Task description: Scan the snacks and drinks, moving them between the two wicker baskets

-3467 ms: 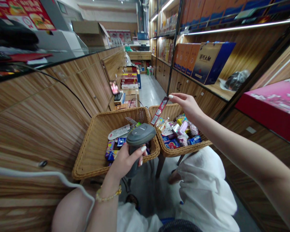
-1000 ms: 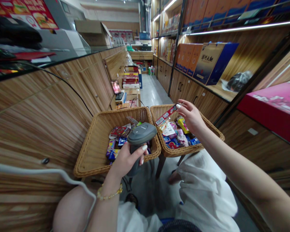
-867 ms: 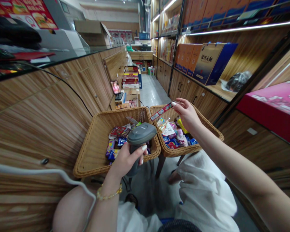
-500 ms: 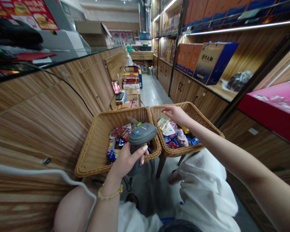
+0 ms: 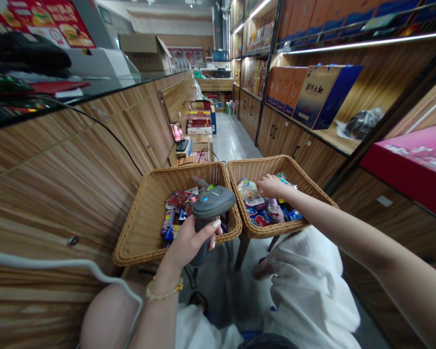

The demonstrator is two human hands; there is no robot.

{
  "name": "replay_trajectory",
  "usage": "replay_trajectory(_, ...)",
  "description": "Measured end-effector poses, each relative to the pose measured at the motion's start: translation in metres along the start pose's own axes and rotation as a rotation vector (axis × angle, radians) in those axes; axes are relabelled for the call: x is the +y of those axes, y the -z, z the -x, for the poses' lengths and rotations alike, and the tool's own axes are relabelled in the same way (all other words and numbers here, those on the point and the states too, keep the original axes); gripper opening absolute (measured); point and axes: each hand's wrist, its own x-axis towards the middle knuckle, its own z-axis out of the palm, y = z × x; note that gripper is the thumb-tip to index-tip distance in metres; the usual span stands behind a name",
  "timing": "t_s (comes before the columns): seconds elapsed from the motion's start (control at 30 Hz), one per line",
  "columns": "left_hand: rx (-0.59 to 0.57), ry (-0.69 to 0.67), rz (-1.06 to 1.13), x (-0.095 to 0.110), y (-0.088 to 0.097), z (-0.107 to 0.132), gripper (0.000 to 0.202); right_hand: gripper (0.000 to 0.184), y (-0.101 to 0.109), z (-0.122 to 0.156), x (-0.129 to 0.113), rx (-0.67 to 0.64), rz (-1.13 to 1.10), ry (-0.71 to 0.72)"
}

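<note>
Now left hand (image 5: 190, 241) gripping likely light, stiff scanner (image 5: 214, 201) by handle (image 5: 202, 256); right hand (image 5: 271, 186), grasp unclear, hovering inside edges of right basket (image 5: 284, 229).

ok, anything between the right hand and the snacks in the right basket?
Nothing visible. The right hand is inside the rim of the right basket, at the snacks; fingertip contact is unclear. The scanner is off over the left basket.
</note>
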Motion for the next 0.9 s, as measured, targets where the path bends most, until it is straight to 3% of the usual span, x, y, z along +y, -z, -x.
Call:
replay_trajectory(0.1, 0.009, 0.007, 0.018, 0.002, -0.002, 0.0, 0.033, 0.027, 0.008, 0.013, 0.002, 0.019, -0.004, 0.034)
replay_trajectory(0.2, 0.016, 0.016, 0.036, 0.003, -0.003, -0.001, 0.032, 0.025, 0.01, 0.032, 0.008, 0.134, -0.072, 0.075)
replay_trajectory(0.4, -0.005, 0.015, 0.019, 0.006, -0.006, -0.002, 0.031, 0.027, -0.009, 0.066, 0.025, 0.459, -0.561, -0.044)
replay_trajectory(0.6, 0.003, 0.008, 0.004, 0.009, -0.008, -0.005, 0.031, 0.05, -0.014, 0.079, 0.028, 0.56, -1.217, -0.083)
replay_trajectory(0.9, -0.013, 0.008, -0.022, 0.006, -0.007, -0.006, 0.033, 0.058, -0.013, 0.082, 0.026, 0.644, -1.392, -0.081)
